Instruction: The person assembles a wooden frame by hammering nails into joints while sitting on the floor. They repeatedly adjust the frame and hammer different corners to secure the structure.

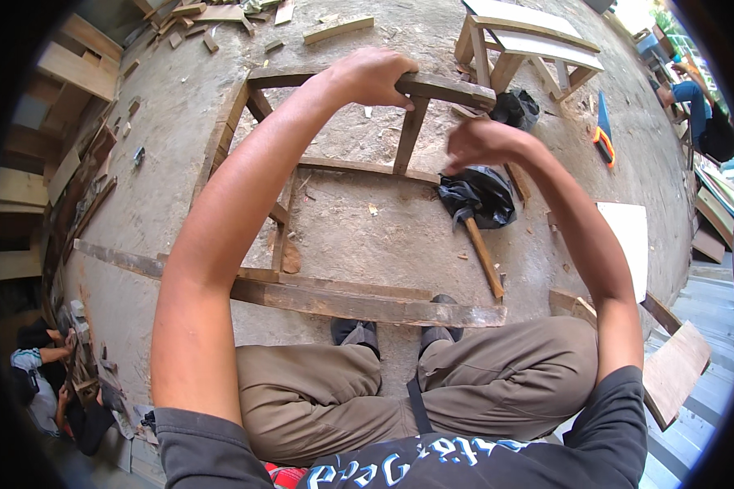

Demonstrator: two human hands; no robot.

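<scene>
An unfinished wooden frame (pixel 334 167) of rails and short cross pieces lies on the ground before me. My left hand (pixel 375 75) is wrapped over its far rail (pixel 448 90), close to where an upright piece (pixel 411 137) joins it. Just right of that joint hangs my right hand (pixel 485 145), its fingers curled inward; whatever they may pinch is hidden. Below it lies a crumpled black plastic bag (pixel 483 198). A wooden handle (pixel 485 259) sticks out from under the bag toward me, its other end covered. The frame's near rail (pixel 367 303) crosses in front of my feet.
A handsaw (pixel 603 134) with an orange handle lies at the right, near a small wooden stool-like frame (pixel 538 41) with a white top. Wood offcuts (pixel 338 31) are strewn at the back. Other people sit at the lower left (pixel 53 383) and far right (pixel 697 106).
</scene>
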